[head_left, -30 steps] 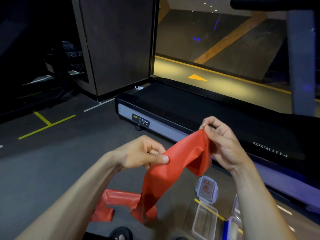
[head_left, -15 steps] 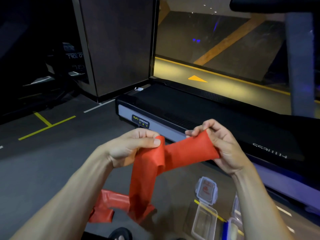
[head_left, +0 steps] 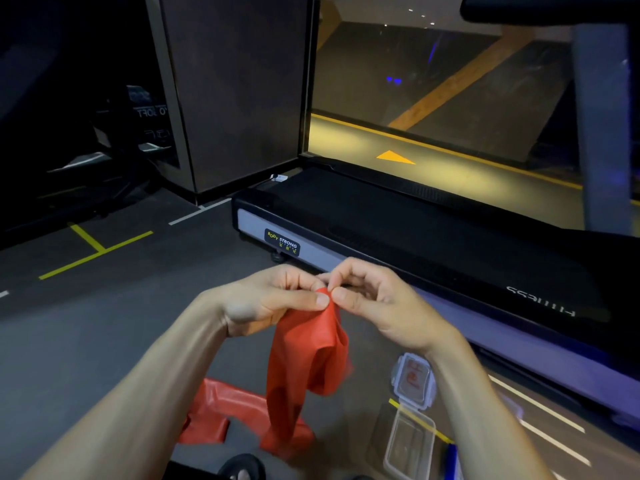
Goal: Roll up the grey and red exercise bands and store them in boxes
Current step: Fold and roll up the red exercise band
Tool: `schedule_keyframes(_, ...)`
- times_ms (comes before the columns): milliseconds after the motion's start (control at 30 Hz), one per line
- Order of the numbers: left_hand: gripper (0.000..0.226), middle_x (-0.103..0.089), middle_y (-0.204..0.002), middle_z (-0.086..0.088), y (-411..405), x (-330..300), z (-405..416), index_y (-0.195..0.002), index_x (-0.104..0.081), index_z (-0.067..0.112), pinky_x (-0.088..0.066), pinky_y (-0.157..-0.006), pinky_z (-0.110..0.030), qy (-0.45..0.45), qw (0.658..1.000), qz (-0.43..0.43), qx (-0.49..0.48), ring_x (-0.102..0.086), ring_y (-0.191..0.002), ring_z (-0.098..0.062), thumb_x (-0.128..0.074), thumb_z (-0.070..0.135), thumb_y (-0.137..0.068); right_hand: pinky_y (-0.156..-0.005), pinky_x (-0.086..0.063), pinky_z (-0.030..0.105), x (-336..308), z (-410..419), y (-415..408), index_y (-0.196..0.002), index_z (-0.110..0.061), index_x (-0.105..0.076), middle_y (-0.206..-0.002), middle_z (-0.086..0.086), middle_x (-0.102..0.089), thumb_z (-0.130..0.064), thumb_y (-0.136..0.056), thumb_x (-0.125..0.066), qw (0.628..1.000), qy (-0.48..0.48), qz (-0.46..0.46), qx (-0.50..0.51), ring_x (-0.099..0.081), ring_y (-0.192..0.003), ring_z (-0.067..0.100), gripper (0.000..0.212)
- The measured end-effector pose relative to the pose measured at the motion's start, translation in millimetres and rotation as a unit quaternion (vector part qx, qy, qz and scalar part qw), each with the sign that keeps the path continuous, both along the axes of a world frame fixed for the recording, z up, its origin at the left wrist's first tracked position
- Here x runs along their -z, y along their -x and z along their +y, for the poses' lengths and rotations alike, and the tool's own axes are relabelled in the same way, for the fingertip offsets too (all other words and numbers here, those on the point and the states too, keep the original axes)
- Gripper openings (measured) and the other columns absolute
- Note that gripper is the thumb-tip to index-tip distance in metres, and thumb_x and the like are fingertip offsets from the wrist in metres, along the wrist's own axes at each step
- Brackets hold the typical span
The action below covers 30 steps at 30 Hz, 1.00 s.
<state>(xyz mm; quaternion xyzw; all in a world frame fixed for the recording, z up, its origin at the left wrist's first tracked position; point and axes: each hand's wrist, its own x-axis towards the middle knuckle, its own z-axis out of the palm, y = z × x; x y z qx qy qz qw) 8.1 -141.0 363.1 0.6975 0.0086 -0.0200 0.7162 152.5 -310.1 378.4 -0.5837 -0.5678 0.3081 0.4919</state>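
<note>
You hold the red band (head_left: 308, 358) up in front of you by its top edge, and it hangs folded from your fingers down to the floor (head_left: 69, 334), where the rest of it lies in loose folds just ahead of your foot (head_left: 242, 471). Your left hand (head_left: 273, 299) pinches that edge between thumb and curled fingers. Your right hand (head_left: 374, 299) pinches it just beside, thumb against forefinger, so that both thumbs almost touch. A clear box (head_left: 408, 448) stands open on the floor under your right forearm, with its lid (head_left: 414, 381) lying flat just beyond it. The treadmill (head_left: 415, 237) runs across behind your hands.
</note>
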Motion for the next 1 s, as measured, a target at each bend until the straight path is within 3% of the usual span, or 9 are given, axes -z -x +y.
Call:
schedule_keyframes(100, 0.017, -0.059, -0.07, 0.003, 1, 1, 2, -0.078, -0.069, 0.015, -0.044, -0.061, -0.019, -0.023, 0.999, 0.025, 0.0, -0.053, -0.063, -0.007, -0.066, 0.016, -0.095, -0.084, -0.051, 0.038, -1, -2, -1, -0.101, -0.006, -0.063, -0.094, 0.008, -0.069, -0.013, -0.1, -0.065, 0.999, 0.017, -0.045, 0.001, -0.062, -0.086, 0.019, 0.008)
schedule_keyframes(200, 0.019, -0.06, -0.078, -0.011, 2, 6, 6, -0.088, -0.07, 0.008, -0.043, -0.07, -0.029, -0.069, 0.997, 0.04, 0.001, -0.052, -0.072, -0.022, -0.068, 0.026, -0.094, -0.072, -0.044, 0.022, -4, -3, -4, -0.097, -0.006, -0.064, -0.079, -0.004, -0.063, -0.009, -0.099, -0.066, 0.998, 0.0, -0.059, 0.006, -0.054, -0.073, 0.008, 0.004)
schedule_keyframes(333, 0.045, -0.043, -0.079, -0.01, 6, 13, 8, -0.086, -0.061, -0.002, -0.024, -0.07, -0.042, -0.135, 0.989, 0.057, 0.011, -0.032, -0.075, -0.027, -0.071, 0.041, -0.093, -0.062, -0.04, 0.013, -8, -5, -14, -0.095, -0.008, -0.061, -0.071, -0.01, -0.059, -0.01, -0.095, -0.062, 0.995, -0.073, 0.053, 0.046, -0.05, -0.063, 0.001, 0.002)
schedule_keyframes(433, 0.032, -0.037, -0.066, -0.005, 6, 13, 9, -0.07, -0.062, 0.015, -0.028, -0.061, -0.029, -0.173, 0.984, 0.048, -0.022, -0.03, -0.064, -0.02, -0.069, 0.033, -0.096, -0.057, -0.046, 0.016, -10, -10, -25, -0.094, -0.011, -0.062, -0.074, 0.0, -0.057, -0.011, -0.091, -0.068, 0.964, -0.128, 0.215, 0.084, -0.052, -0.061, 0.007, 0.006)
schedule_keyframes(500, 0.025, -0.045, -0.059, 0.008, 4, 13, 9, -0.069, -0.067, 0.021, -0.032, -0.058, -0.019, -0.156, 0.986, 0.034, -0.045, -0.036, -0.059, -0.007, -0.069, 0.023, -0.094, -0.056, -0.05, 0.02, -9, -12, -33, -0.093, -0.013, -0.063, -0.077, 0.004, -0.057, -0.016, -0.086, -0.075, 0.949, -0.143, 0.261, 0.101, -0.055, -0.061, 0.009, 0.013)
schedule_keyframes(600, 0.021, -0.056, -0.065, -0.003, 3, 10, 8, -0.081, -0.072, 0.006, -0.035, -0.061, -0.025, -0.156, 0.985, 0.021, -0.068, -0.041, -0.066, -0.018, -0.076, 0.026, -0.086, -0.059, -0.052, 0.023, -8, -14, -39, -0.094, -0.017, -0.065, -0.081, 0.003, -0.057, -0.028, -0.08, -0.084, 0.945, -0.14, 0.275, 0.106, -0.056, -0.064, 0.01, 0.026)
schedule_keyframes(733, 0.027, -0.052, -0.073, -0.016, 3, 10, 6, -0.086, -0.071, 0.002, -0.035, -0.066, -0.033, -0.144, 0.986, 0.009, -0.077, -0.038, -0.073, -0.026, -0.078, 0.029, -0.085, -0.059, -0.05, 0.02, -8, -15, -41, -0.09, -0.018, -0.064, -0.077, 0.002, -0.055, -0.021, -0.086, -0.074, 0.943, -0.151, 0.269, 0.127, -0.054, -0.063, 0.009, 0.011)
schedule_keyframes(900, 0.023, -0.07, -0.083, -0.014, 4, 9, 5, -0.097, -0.074, 0.005, -0.052, -0.07, -0.028, -0.114, 0.991, 0.01, -0.073, -0.063, -0.075, -0.017, -0.069, 0.027, -0.09, -0.06, -0.05, 0.021, -6, -17, -42, -0.091, -0.016, -0.062, -0.075, 0.001, -0.056, -0.021, -0.084, -0.071, 0.937, -0.167, 0.272, 0.142, -0.054, -0.063, 0.009, 0.013)
schedule_keyframes(1000, 0.025, -0.07, -0.082, -0.016, 4, 9, 4, -0.098, -0.073, 0.002, -0.052, -0.069, -0.028, -0.116, 0.99, 0.002, -0.083, -0.062, -0.074, -0.017, -0.07, 0.026, -0.09, -0.06, -0.051, 0.022, -7, -17, -42, -0.092, -0.016, -0.063, -0.075, 0.002, -0.056, -0.021, -0.083, -0.072, 0.934, -0.168, 0.282, 0.141, -0.056, -0.063, 0.009, 0.013)
